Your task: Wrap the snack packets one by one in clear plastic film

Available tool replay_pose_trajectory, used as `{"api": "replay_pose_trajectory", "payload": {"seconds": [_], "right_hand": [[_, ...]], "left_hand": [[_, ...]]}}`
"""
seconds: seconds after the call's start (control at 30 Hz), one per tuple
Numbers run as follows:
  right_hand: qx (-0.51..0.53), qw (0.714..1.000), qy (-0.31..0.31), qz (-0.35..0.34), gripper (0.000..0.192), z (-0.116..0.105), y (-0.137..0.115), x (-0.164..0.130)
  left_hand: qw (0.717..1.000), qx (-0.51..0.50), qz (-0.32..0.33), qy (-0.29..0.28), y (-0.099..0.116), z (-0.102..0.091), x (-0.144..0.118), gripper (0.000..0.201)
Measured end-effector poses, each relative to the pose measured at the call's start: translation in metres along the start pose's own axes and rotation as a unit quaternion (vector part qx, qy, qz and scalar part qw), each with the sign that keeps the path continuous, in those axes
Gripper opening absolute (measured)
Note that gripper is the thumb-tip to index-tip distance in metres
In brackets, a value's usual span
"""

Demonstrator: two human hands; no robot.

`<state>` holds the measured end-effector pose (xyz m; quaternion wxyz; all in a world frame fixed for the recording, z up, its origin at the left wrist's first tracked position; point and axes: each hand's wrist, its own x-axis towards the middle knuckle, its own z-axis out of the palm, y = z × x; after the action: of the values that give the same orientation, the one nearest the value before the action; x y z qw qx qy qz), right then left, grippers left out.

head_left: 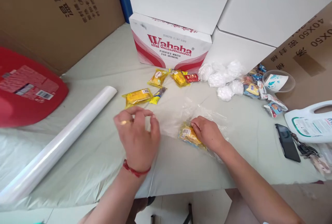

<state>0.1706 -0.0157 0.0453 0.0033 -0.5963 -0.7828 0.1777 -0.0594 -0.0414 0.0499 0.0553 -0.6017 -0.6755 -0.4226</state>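
Observation:
My right hand (207,132) is closed on a yellow snack packet (187,132), which lies in or under crinkled clear plastic film (171,125) on the table. To the left, my left hand (138,134) hovers with bent fingers, thumb and forefinger pinched together near the film's left edge. What sits in that pinch, if anything, is too small to make out. Beyond the left hand lie a larger yellow packet (137,96) and a small blue and yellow packet (158,95). Farther back are two more yellow packets, one (157,77) left of the other (179,78), and a red packet (192,77).
A long plastic film roll (64,137) lies left, beside a red container (28,89). At the back stands a Wahaha carton (171,46). White plastic bundles (220,75), assorted snacks (252,89), a clear tub (289,82), a phone (287,142) and a white jug (311,122) are right.

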Motion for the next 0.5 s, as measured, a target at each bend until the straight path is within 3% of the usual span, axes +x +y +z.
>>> {"api": "replay_pose_trajectory", "payload": {"seconds": [0.07, 0.13, 0.2, 0.33, 0.5], "right_hand": [[-0.001, 1.0, 0.006, 0.001, 0.028, 0.001, 0.0, 0.0], [0.004, 1.0, 0.01, 0.001, 0.028, 0.002, 0.0, -0.001], [0.015, 1.0, 0.01, 0.001, 0.028, 0.002, 0.0, -0.001], [0.053, 0.998, 0.003, -0.015, 0.027, 0.0, 0.006, 0.0], [0.139, 0.988, 0.064, -0.015, 0.023, -0.014, 0.036, 0.004]], "left_hand": [[0.985, -0.091, 0.145, 0.006, 0.022, -0.002, -0.016, 0.016], [0.953, -0.148, 0.257, -0.065, 0.04, 0.003, -0.031, 0.027], [0.945, -0.12, 0.272, -0.135, 0.048, 0.013, -0.042, 0.03], [0.931, -0.033, 0.234, -0.279, 0.046, 0.032, -0.046, 0.032], [0.916, -0.008, 0.212, -0.341, 0.044, 0.033, -0.044, 0.043]]}}
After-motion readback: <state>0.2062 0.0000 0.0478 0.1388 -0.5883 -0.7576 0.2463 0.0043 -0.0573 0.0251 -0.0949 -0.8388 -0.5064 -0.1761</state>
